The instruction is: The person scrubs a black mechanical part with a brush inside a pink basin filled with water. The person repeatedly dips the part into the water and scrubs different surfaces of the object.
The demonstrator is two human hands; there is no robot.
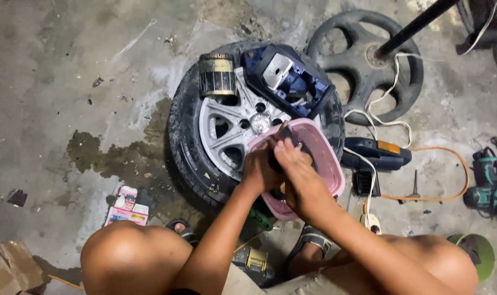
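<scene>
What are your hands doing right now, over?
Left hand and right hand both grip a small dark part over the pink basin. Basin sits on the wheel. Nothing blocking.

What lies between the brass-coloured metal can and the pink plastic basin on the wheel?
Head view: the silver alloy wheel hub lies between the brass-coloured metal can and the pink plastic basin.

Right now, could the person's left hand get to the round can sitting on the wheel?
Probably yes. The can sits uncovered on the tyre, nothing between it and the left hand, though that hand is busy at the pink basin.
</scene>
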